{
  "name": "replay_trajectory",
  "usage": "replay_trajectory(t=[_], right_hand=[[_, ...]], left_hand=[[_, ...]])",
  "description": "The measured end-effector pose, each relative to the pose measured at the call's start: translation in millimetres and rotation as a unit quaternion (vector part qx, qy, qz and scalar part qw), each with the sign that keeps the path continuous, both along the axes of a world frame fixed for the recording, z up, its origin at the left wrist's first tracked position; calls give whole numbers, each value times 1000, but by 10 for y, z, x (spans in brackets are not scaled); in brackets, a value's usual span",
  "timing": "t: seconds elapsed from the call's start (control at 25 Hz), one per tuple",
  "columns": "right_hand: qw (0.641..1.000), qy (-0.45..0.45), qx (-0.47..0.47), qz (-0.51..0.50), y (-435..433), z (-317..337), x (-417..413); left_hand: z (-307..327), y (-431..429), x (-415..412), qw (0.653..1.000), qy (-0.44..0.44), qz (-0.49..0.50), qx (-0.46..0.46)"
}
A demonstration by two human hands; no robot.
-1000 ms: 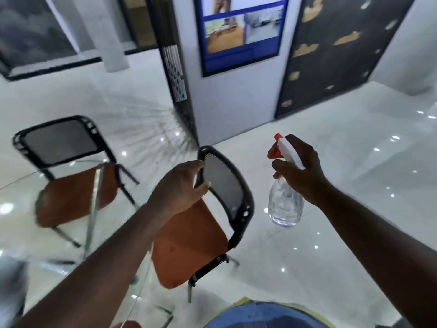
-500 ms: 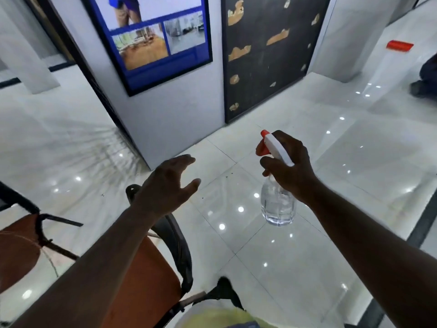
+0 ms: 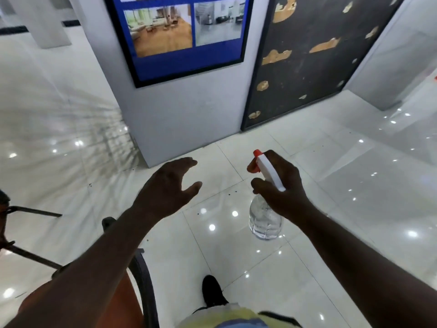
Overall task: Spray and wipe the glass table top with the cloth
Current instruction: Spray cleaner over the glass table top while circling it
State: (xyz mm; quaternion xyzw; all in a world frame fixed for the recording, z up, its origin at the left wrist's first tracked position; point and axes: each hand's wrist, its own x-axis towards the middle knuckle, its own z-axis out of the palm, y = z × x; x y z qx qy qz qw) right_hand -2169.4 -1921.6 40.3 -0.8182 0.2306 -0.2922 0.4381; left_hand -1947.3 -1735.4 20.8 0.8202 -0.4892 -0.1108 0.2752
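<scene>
My right hand (image 3: 281,185) grips the neck of a clear spray bottle (image 3: 264,221) with a white head and a red nozzle, held upright in the air over the floor. My left hand (image 3: 169,188) hovers beside it, to the left, with fingers spread and holding nothing. Neither the glass table top nor any cloth is in view.
A chair with a black back frame (image 3: 142,280) and an orange seat stands under my left forearm. Another chair's black legs (image 3: 30,211) show at the left edge. Ahead stand a grey wall with a blue poster (image 3: 184,36) and a dark panel (image 3: 307,55). Glossy white tiles (image 3: 354,209) cover the floor.
My left hand let go of the chair back and lifted off it. The view swung right, away from the glass table, which left the frame. The right hand keeps the bottle.
</scene>
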Motion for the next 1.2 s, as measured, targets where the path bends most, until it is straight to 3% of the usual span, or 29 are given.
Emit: replay_trajectory(t=[0.32, 0.56, 0.72, 0.96, 1.2], right_hand=[[989, 18, 50, 138, -948, -164, 1543], [939, 8, 84, 334, -1206, -248, 3164], [881, 20, 91, 463, -1119, -237, 4114], [777, 50, 75, 623, -214, -370, 5329], [713, 70, 19, 698, 925, -248, 6224]], left_hand=[[-120, -401, 906, 991, 5, 135, 9], [20, -306, 1577, 951, -2, 308, 33], [112, -104, 1737, 896, 0, 443, 30], [-39, 609, 1786, 780, 36, 625, 5], [-36, 1449, 2227, 706, 36, 708, -4]])
